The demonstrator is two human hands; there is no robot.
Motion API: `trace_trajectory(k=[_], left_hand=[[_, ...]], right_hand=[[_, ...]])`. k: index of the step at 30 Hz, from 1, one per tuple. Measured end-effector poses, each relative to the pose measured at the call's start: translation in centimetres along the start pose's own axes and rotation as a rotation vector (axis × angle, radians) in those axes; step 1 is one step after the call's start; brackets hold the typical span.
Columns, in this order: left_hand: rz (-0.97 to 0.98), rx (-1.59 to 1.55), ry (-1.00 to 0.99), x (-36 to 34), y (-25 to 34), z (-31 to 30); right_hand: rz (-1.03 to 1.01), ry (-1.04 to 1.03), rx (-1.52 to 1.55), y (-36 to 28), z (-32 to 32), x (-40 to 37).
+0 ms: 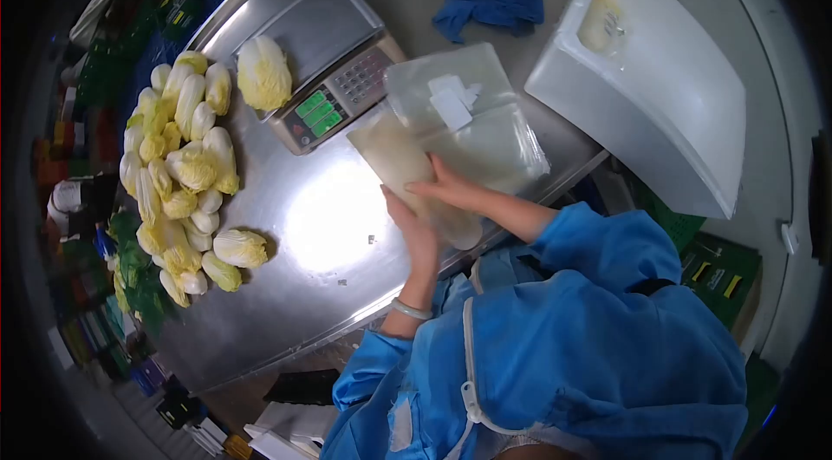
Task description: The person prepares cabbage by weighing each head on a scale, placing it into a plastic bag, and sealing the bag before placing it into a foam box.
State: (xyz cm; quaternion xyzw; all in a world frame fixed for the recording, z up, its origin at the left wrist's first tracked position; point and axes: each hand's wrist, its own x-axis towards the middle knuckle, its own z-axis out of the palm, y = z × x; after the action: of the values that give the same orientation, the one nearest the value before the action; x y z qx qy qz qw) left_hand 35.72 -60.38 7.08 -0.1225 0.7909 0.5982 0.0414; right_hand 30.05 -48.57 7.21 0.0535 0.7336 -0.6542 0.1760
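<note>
stainless-steel table carries a digital price scale, a napa cabbage at the left end of its pan. near the scale's keypad side, the left hand and right hand grasp a translucent plastic bag, fingers closed on it. flat clear bags lie right of the scale, heaped napa cabbages left of it.
</note>
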Motion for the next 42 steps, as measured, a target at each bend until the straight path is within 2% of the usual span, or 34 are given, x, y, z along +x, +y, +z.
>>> trace_trajectory(k=[3,5,6,7,9,10,13,15,16,19,20,23,26,29,30,33,34,35,38,41,42], left_hand=[[0.355,0.19,-0.083,-2.7,3.8,3.2],[0.391,0.097,-0.303,-2.8,7.1,3.8],[0.401,0.049,-0.41,-2.7,7.9,4.4],[0.341,0.021,-0.453,-2.1,7.4,4.9],[0.22,-0.026,-0.55,0.7,4.9,5.6],[0.403,0.158,-0.443,2.0,4.1,6.7],[0.723,0.403,-0.67,6.0,-3.7,8.4],[0.57,0.246,-0.608,6.7,-4.1,9.2],[0.504,0.286,-0.578,7.0,-3.8,9.1],[0.104,0.132,-0.669,7.6,-1.9,8.6],[0.202,0.069,-0.673,7.5,-1.5,8.4],[0.264,0.227,-0.716,7.3,-1.2,7.8],[0.372,0.319,-0.751,7.3,-3.0,7.8],[0.709,0.406,-0.493,6.9,-1.3,7.5],[0.624,0.425,-0.56,7.2,-2.5,6.9],[0.458,0.341,-0.594,8.2,-3.6,6.7],[0.155,0.122,-0.617,8.6,-3.3,6.6],[0.096,0.07,-0.619,9.1,-3.0,6.4],[-0.063,-0.144,-0.664,8.6,1.7,5.3],[0.585,0.049,-0.595,6.3,3.8,6.8],[0.757,0.09,-0.49,5.0,5.0,7.7]], right_hand=[[-0.086,0.204,-0.085,-0.7,-5.1,-2.0],[0.135,0.03,0.321,-3.5,-10.9,-4.2],[0.258,-0.002,0.425,-2.4,-14.1,-5.1],[0.381,-0.035,0.531,-1.2,-17.0,-6.2],[0.456,0.0,0.722,0.8,-20.4,-9.9],[0.452,-0.012,0.69,0.9,-20.8,-11.6],[0.457,-0.061,0.614,1.2,-21.3,-15.6],[0.489,-0.114,0.593,3.2,-21.1,-16.9],[0.523,-0.214,0.67,3.4,-21.0,-17.4],[0.538,-0.258,0.769,2.8,-18.9,-17.9],[0.606,-0.228,0.739,2.2,-18.6,-17.8],[0.636,-0.283,0.874,3.2,-18.5,-17.9],[0.622,-0.269,0.862,3.1,-18.3,-17.7],[0.66,-0.308,0.881,2.3,-18.0,-17.4],[0.698,-0.274,0.867,2.5,-17.7,-17.4],[0.758,-0.201,0.781,3.4,-17.0,-16.5],[0.753,-0.191,0.736,3.3,-16.8,-16.0],[0.742,-0.18,0.689,3.1,-16.8,-15.4],[0.887,-0.069,0.77,2.5,-16.7,-15.1],[0.811,-0.069,0.729,-1.4,-15.6,-14.2],[0.8,-0.021,0.789,-1.5,-15.3,-13.5]])
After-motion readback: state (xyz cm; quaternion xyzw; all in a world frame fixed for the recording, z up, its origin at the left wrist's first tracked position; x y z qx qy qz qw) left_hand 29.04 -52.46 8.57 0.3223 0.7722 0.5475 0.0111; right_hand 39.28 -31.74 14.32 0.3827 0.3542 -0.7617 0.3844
